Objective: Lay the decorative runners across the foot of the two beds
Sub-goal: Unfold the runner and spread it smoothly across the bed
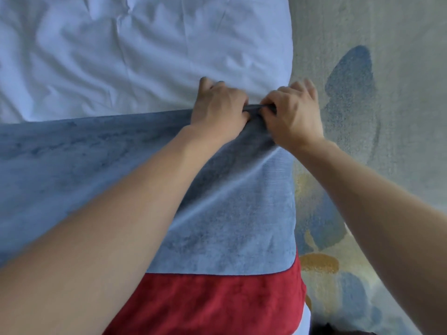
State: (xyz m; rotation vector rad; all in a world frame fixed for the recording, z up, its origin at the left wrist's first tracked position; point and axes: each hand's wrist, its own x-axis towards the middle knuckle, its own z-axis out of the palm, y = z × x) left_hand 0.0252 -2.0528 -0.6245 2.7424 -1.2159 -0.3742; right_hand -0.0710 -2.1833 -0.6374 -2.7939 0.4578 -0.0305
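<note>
Runner [101, 165]: blue with a red band, spread over the white bed [121, 56].
Left hand [219, 110]: pinching the runner's far edge.
Right hand [294, 112]: pinching the same edge, just beside the left hand.

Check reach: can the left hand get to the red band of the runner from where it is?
Probably yes. The left hand grips the blue runner's far edge; the red band lies nearer the body with nothing on it, though the hand must drop its grip first.

A soft blue runner [229, 213] with a red band [217, 308] lies spread across the white bed [121, 56], its far edge bunched between the left hand [219, 110] and right hand [294, 114].
</note>
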